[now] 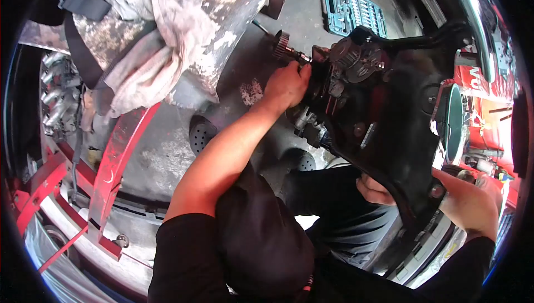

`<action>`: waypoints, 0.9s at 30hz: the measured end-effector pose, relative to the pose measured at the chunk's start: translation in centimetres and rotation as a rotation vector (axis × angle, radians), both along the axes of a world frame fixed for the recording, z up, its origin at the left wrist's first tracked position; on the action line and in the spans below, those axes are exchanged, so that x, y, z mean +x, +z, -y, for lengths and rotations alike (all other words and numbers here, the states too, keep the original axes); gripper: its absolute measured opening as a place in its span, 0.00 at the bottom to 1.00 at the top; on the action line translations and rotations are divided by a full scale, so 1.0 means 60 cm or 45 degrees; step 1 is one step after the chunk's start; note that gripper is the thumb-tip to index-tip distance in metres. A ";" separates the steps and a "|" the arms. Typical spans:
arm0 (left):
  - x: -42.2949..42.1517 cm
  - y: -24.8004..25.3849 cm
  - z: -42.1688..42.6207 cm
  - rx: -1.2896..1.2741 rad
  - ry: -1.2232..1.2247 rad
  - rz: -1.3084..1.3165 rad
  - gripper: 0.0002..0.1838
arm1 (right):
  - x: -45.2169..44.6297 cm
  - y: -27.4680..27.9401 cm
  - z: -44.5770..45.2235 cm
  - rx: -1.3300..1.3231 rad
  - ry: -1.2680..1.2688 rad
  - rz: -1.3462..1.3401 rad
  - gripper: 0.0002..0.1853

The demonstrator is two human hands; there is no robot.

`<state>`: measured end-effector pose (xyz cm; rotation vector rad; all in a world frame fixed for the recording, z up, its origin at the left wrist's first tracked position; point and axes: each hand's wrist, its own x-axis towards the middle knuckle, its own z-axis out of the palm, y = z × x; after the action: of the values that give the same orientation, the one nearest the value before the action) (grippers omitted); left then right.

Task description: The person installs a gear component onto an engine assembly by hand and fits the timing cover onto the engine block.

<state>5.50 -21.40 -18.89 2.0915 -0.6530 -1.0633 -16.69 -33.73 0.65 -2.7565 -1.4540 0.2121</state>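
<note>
Head view | left hand [289, 85] beside metal assembly [356, 61] | right hand [375, 189] at black panel [395, 130] | both grips partly hidden, cannot tell

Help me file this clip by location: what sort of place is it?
Most likely a vehicle repair workshop. An open blue tool case lies on the stained floor, a toothed metal wheel on a shaft is close to the left hand, and a scuffed red metal frame stands nearby.

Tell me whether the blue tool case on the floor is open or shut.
Open: the blue tool case lies with its rows of tools showing from above, no lid covering them.
</note>
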 end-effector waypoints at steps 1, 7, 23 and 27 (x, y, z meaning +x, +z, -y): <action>0.003 0.008 0.000 0.010 -0.013 0.020 0.32 | -0.009 -0.001 0.005 -0.061 -0.015 -0.031 0.04; 0.019 -0.011 0.015 0.146 -0.211 0.122 0.35 | -0.048 -0.064 0.009 0.091 -0.136 0.019 0.04; 0.017 -0.083 0.004 -0.062 -0.112 0.243 0.30 | 0.018 0.041 -0.023 0.302 -0.197 0.076 0.05; 0.041 -0.128 0.029 -0.360 -0.048 -0.598 0.33 | 0.021 0.047 -0.019 0.296 -0.260 0.133 0.05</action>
<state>7.95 -23.13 -26.55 1.5209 -0.5673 -1.3385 -15.46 -32.58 3.49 -2.7307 -1.1217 -0.0998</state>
